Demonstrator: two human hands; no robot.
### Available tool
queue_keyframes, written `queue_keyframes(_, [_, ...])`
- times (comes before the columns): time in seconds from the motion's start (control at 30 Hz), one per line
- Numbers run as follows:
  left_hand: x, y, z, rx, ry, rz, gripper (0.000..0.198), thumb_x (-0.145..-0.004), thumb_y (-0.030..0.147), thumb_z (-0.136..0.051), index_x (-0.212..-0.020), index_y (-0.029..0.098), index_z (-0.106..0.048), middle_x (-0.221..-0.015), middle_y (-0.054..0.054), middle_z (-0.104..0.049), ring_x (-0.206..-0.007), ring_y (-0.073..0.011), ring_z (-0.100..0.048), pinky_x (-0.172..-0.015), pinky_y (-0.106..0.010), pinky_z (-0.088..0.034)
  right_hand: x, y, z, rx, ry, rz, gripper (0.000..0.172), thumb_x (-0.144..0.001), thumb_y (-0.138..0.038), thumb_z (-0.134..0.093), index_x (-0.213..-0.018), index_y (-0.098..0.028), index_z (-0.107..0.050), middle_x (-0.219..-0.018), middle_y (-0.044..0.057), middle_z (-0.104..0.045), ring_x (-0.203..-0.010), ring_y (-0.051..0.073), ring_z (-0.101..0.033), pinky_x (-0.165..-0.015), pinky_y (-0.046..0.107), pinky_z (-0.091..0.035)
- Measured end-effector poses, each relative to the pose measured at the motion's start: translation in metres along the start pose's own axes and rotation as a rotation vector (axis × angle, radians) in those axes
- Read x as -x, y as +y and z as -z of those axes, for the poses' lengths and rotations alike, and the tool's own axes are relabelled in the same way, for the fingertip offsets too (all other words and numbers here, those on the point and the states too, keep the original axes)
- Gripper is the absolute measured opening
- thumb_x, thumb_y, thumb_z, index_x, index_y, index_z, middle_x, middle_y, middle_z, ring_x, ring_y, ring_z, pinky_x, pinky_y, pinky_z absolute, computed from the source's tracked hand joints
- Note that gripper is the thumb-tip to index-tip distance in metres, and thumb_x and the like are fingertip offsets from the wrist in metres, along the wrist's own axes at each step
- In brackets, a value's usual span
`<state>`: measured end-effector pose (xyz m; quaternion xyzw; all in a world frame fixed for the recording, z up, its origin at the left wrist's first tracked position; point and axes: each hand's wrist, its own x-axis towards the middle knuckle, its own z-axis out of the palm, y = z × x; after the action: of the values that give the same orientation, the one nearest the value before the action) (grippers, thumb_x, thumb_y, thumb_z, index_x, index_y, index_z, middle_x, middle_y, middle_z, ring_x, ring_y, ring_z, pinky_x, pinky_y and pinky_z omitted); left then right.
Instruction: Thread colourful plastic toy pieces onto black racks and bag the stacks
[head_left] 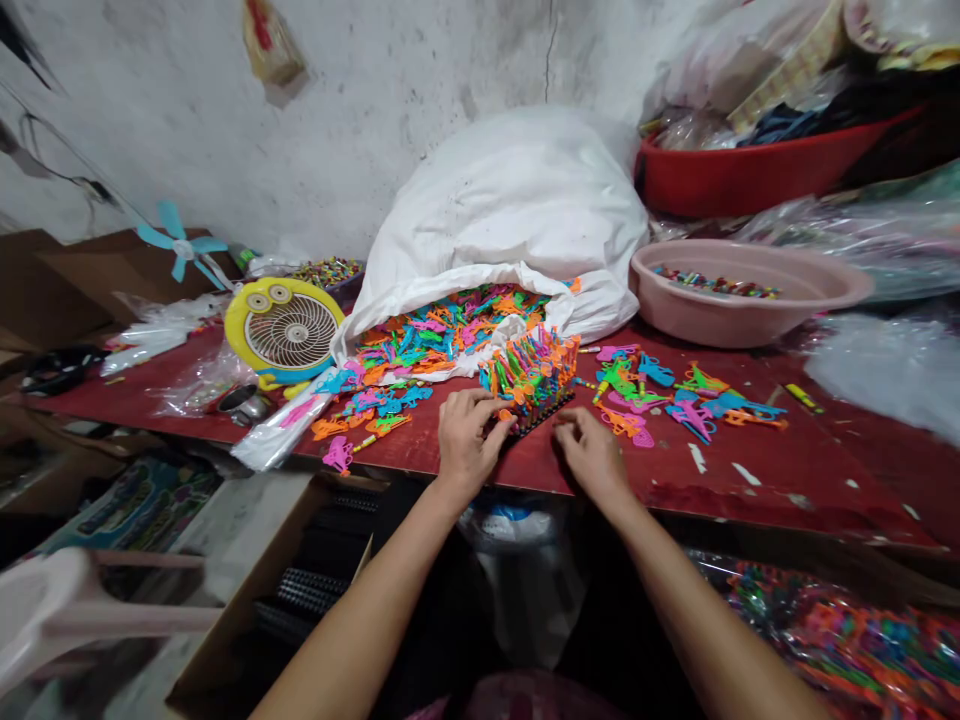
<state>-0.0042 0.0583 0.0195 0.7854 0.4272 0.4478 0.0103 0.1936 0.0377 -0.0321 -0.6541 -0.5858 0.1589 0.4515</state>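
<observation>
A black slotted rack point(546, 412) stands near the table's front edge, packed with upright plastic toy pieces point(531, 370) in orange, green, pink and blue. At its front left corner my left hand point(466, 440) has its thumb and fingers closed around an orange toy piece point(506, 415). My right hand point(592, 455) is just right of the rack, fingers loosely curled and slightly apart, with nothing visible in them. Loose flat toy pieces point(626, 380), some pistol-shaped, lie to the right; more loose pieces point(382, 402) lie to the left.
Behind the rack a large white sack point(517, 190) spills toy pieces. A pink basin point(750, 320) with small colourful items stands right, below a red basin point(765, 180). A yellow fan point(292, 335) and clear plastic bags point(281, 430) are left. Below sits a box of black racks point(315, 580).
</observation>
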Motion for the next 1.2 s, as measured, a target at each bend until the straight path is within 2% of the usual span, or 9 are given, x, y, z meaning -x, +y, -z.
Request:
queue_keyframes(0.07, [-0.005, -0.002, 0.000, -0.012, -0.054, -0.031, 0.016, -0.089, 0.034, -0.064, -0.098, 0.022, -0.071, -0.097, -0.005, -0.066, -0.095, -0.0200, -0.058, -0.085, -0.034, -0.041, -0.020, 0.010, 0.007, 0.012, 0.174, 0.050, 0.033, -0.085, -0.028, -0.045, -0.109, -0.015, -0.063, -0.095, 0.009, -0.067, -0.080, 0.019, -0.059, -0.075, 0.031, -0.045])
queue_keyframes(0.13, [-0.015, -0.005, 0.001, -0.039, -0.133, -0.078, 0.017, -0.089, 0.035, -0.064, -0.096, 0.021, -0.071, -0.092, -0.005, -0.066, -0.090, -0.0194, -0.058, -0.080, -0.032, -0.041, -0.042, 0.021, 0.010, 0.036, 0.257, 0.092, 0.038, -0.079, -0.023, -0.048, -0.114, -0.014, -0.061, -0.108, 0.013, -0.065, -0.095, 0.022, -0.059, -0.086, 0.035, -0.046])
queue_keyframes(0.3, [-0.042, -0.011, 0.005, -0.100, -0.310, -0.185, 0.019, -0.088, 0.038, -0.066, -0.086, 0.020, -0.073, -0.080, -0.004, -0.063, -0.076, -0.0174, -0.057, -0.070, -0.029, -0.039, -0.076, 0.043, -0.004, -0.045, 0.097, -0.060, 0.053, -0.071, -0.013, -0.050, -0.123, -0.011, -0.057, -0.117, 0.015, -0.064, -0.099, 0.023, -0.060, -0.091, 0.037, -0.047])
queue_keyframes(0.43, [-0.049, -0.014, 0.003, -0.087, -0.352, -0.201, 0.022, -0.090, 0.039, -0.063, -0.086, 0.020, -0.073, -0.080, -0.004, -0.063, -0.075, -0.0170, -0.058, -0.068, -0.028, -0.039, -0.076, 0.052, -0.014, -0.046, 0.067, -0.007, 0.052, -0.071, -0.014, -0.051, -0.123, -0.012, -0.059, -0.114, 0.013, -0.065, -0.095, 0.021, -0.061, -0.091, 0.037, -0.046])
queue_keyframes(0.63, [-0.052, -0.015, -0.004, -0.096, -0.392, -0.221, 0.023, -0.091, 0.038, -0.061, -0.084, 0.019, -0.072, -0.081, -0.005, -0.063, -0.077, -0.0173, -0.059, -0.071, -0.028, -0.040, -0.074, 0.055, -0.014, 0.005, 0.058, 0.031, 0.050, -0.074, -0.016, -0.050, -0.123, -0.010, -0.058, -0.110, 0.013, -0.065, -0.094, 0.022, -0.059, -0.089, 0.036, -0.047])
queue_keyframes(0.9, [-0.056, -0.018, -0.005, -0.036, -0.443, -0.145, 0.018, -0.089, 0.033, -0.064, -0.080, 0.017, -0.068, -0.077, -0.002, -0.062, -0.073, -0.0151, -0.057, -0.066, -0.025, -0.039, -0.070, 0.048, -0.018, 0.096, 0.089, 0.032, 0.051, -0.075, -0.013, -0.050, -0.125, -0.010, -0.055, -0.120, 0.017, -0.060, -0.109, 0.027, -0.056, -0.095, 0.039, -0.045])
queue_keyframes(1.03, [-0.047, -0.015, -0.007, -0.052, -0.368, -0.065, 0.017, -0.085, 0.033, -0.069, -0.087, 0.017, -0.063, -0.078, 0.000, -0.061, -0.073, -0.0151, -0.056, -0.068, -0.025, -0.041, -0.067, 0.046, -0.018, 0.101, 0.109, 0.048, 0.049, -0.076, -0.012, -0.049, -0.124, -0.012, -0.054, -0.120, 0.016, -0.060, -0.111, 0.027, -0.056, -0.096, 0.039, -0.045])
queue_keyframes(1.13, [-0.043, -0.015, -0.002, -0.030, -0.295, -0.089, 0.030, -0.083, 0.038, -0.072, -0.103, 0.018, -0.062, -0.091, -0.003, -0.063, -0.077, -0.0157, -0.057, -0.072, -0.027, -0.044, -0.066, 0.046, -0.017, 0.107, 0.090, 0.046, 0.046, -0.077, -0.013, -0.049, -0.122, -0.012, -0.055, -0.119, 0.015, -0.060, -0.110, 0.028, -0.057, -0.094, 0.039, -0.046])
queue_keyframes(1.2, [-0.045, -0.017, 0.002, -0.046, -0.284, -0.120, 0.027, -0.084, 0.039, -0.071, -0.099, 0.018, -0.065, -0.090, -0.004, -0.064, -0.076, -0.0158, -0.058, -0.072, -0.027, -0.044, -0.066, 0.045, -0.016, 0.111, 0.075, 0.038, 0.044, -0.077, -0.013, -0.048, -0.121, -0.013, -0.056, -0.117, 0.015, -0.061, -0.108, 0.028, -0.057, -0.093, 0.039, -0.046])
